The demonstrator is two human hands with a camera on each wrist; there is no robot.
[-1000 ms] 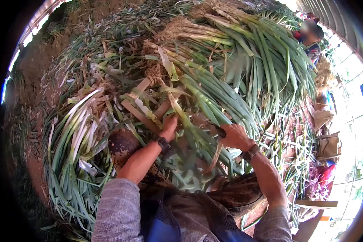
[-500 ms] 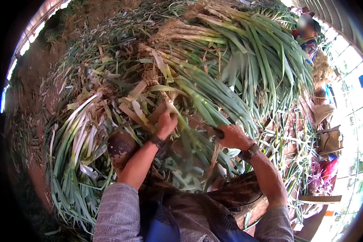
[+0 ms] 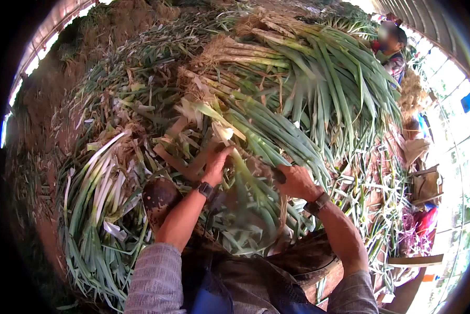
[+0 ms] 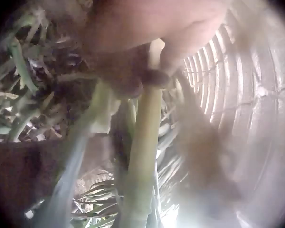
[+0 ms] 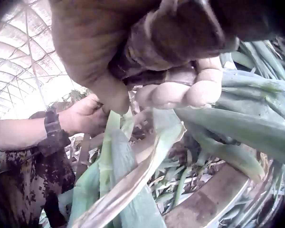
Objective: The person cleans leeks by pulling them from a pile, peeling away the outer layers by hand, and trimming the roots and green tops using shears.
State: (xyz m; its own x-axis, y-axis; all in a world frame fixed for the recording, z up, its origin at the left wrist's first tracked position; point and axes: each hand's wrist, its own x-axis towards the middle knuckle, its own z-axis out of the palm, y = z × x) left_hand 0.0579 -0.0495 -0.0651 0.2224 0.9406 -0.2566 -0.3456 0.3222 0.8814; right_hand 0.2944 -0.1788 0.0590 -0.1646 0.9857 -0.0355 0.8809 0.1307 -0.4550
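Observation:
My left hand (image 3: 218,162) grips a large green onion (image 3: 238,163) near its pale lower end. In the left wrist view the fingertips curl round the whitish stalk (image 4: 145,137). My right hand (image 3: 297,182), just to the right of that stalk, holds a dark wrapped handle (image 5: 166,42) with its fingers curled underneath. The rest of that tool is mostly hidden and blurred. Green leaves and a dry, pale leaf (image 5: 133,194) hang below the right hand. Peeled green onions (image 3: 103,172) with white stems lie in a heap to the left.
Untrimmed green onions (image 3: 345,78) with roots are piled ahead and to the right. Tan board-like pieces (image 3: 173,161) stand beside the left hand. Leaf scraps (image 3: 141,68) cover the ground. Another person (image 3: 392,49) is at the far right, near brown cartons (image 3: 427,186).
My left hand has shifted slightly up along the stalk toward its pale end. A pale leaf strip near there has dropped from upright to slanting. My right hand has moved a little left.

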